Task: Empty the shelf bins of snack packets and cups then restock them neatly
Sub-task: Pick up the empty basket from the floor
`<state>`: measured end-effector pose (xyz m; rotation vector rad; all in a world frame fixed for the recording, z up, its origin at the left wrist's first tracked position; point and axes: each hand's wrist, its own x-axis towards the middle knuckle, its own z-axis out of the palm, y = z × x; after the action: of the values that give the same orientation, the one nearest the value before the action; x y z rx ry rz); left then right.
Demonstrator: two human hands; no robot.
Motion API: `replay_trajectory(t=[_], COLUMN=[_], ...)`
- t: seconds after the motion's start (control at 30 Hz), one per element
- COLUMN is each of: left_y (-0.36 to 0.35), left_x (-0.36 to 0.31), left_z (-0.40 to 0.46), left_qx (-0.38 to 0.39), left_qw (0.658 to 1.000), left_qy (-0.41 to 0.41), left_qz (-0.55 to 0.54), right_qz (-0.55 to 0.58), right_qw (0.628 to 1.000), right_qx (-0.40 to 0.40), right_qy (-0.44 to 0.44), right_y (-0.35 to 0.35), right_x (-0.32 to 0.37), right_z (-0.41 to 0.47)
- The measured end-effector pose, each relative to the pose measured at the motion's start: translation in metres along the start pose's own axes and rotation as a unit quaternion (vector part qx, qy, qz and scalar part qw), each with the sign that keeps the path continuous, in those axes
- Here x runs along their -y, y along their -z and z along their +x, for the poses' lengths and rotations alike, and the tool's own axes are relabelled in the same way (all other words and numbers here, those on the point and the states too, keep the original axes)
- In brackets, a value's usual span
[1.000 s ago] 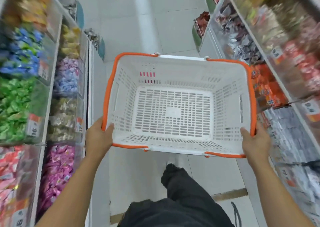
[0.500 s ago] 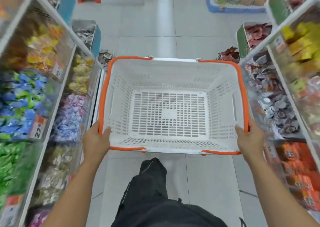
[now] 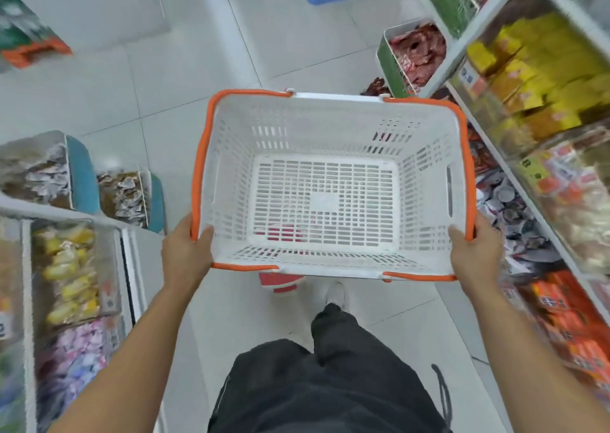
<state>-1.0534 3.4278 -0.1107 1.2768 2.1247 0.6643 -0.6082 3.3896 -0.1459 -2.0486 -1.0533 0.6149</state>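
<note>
Basket (image 3: 330, 116), white slatted plastic with orange rim handles, held level between both hands with nothing inside. Left hand (image 3: 185, 254) clamped on the near left corner, thumb hooked over the rim just below the orange handle; right hand (image 3: 475, 257) gripping the near right corner likewise, thumb inside the wall, other fingers hidden beneath. Beyond the right hand, shelf bins (image 3: 534, 79) of yellow, orange and silver snack packets; beside the left hand, bins of yellow and pink sweets (image 3: 69, 284); white tiled floor (image 3: 198, 53) below.
</note>
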Motion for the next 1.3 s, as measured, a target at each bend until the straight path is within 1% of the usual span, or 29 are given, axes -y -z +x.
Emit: replay_trajectory(t=[0.1,0.2,0.3,0.37,0.47,0.53,0.6,0.67,0.8,0.9,1.0,1.07,1.2,1.3], left_y=[-0.034,-0.073,-0.131,-0.184,-0.282,-0.351,-0.419,-0.485,-0.600,-0.666,-0.710,-0.724,-0.731,-0.727], left_x=[-0.029,-0.054,-0.064,-0.061,-0.044,-0.023,-0.003,0.020,0.068,0.101,0.129,0.142,0.147,0.134], left_z=[0.034,0.068,0.103,0.126,0.152,0.161,0.164,0.164,0.156,0.145,0.135,0.126,0.114,0.110], left_qx=[0.034,0.077,0.138,0.179,0.248,0.281,0.309,0.329,0.355,0.366,0.372,0.371,0.329,0.321], left_qw=[0.999,0.995,0.984,0.973,0.947,0.929,0.905,0.885,0.858,0.849,0.844,0.843,0.848,0.846], left_qy=[-0.013,-0.033,-0.075,-0.101,-0.147,-0.175,-0.218,-0.254,-0.304,-0.314,-0.328,-0.336,-0.363,-0.376], left_qz=[0.020,0.050,0.087,0.106,0.144,0.164,0.196,0.210,0.216,0.214,0.206,0.197,0.204,0.201], right_qz=[0.009,0.016,0.013,0.005,-0.014,-0.028,-0.041,-0.043,-0.023,-0.019,-0.021,-0.024,-0.051,-0.057], right_qw=[0.997,0.988,0.965,0.948,0.916,0.893,0.873,0.856,0.820,0.799,0.786,0.779,0.775,0.776], right_qx=[-0.029,-0.075,-0.125,-0.166,-0.230,-0.261,-0.288,-0.306,-0.352,-0.371,-0.384,-0.385,-0.386,-0.399], right_qy=[-0.064,-0.134,-0.228,-0.270,-0.328,-0.365,-0.391,-0.415,-0.451,-0.473,-0.483,-0.494,-0.497,-0.486], right_y=[-0.009,-0.017,-0.033,-0.053,-0.086,-0.110,-0.134,-0.159,-0.204,-0.231,-0.250,-0.259,-0.262,-0.250], right_x=[-0.017,-0.041,-0.087,-0.126,-0.199,-0.254,-0.311,-0.366,-0.467,-0.531,-0.576,-0.591,-0.592,-0.586], right_z=[0.015,0.013,-0.004,-0.020,-0.043,-0.052,-0.063,-0.072,-0.087,-0.098,-0.110,-0.118,-0.120,-0.120])
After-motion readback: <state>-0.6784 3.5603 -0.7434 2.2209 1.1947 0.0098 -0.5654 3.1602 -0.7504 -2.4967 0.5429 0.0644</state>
